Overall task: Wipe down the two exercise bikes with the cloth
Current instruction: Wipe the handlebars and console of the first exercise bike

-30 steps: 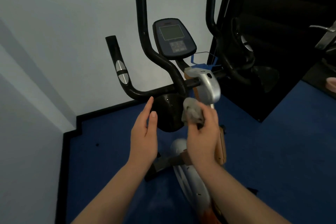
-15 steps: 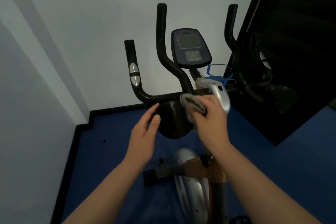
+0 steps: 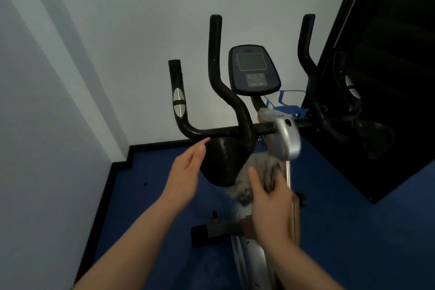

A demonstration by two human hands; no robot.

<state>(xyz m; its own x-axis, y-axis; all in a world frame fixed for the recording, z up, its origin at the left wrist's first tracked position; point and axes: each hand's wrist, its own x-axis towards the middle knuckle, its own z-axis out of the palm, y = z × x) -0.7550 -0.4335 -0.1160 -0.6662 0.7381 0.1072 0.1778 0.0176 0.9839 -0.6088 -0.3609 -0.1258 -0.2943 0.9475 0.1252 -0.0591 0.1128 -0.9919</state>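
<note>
Downward along the bike's front post is where the right hand (image 3: 270, 198) has travelled since half a second ago, when it held the cloth (image 3: 255, 178) up at the silver cap (image 3: 282, 135) by the handlebar (image 3: 219, 130); now it sits below that cap, with the cloth bunched under its fingers and pressed against the post (image 3: 287, 174). The fingers are curled over the grey fabric, and the thumb lies along its near-left edge. Motion blur makes the exact grip hard to read. The left hand (image 3: 186, 172) has barely shifted: it hovers with fingers straight and close together, the fingertips just short of the handlebar's crossbar and beside the dark round pad (image 3: 221, 162), touching nothing that I can make out.

From the right hand, the post's long axis runs nearly straight up to the cap and down toward the silver frame (image 3: 249, 256) beneath the wrist, so the next stroke probably follows that line. The console (image 3: 254, 69) and upright grips lie above and beyond both hands, nearer the left one.
</note>
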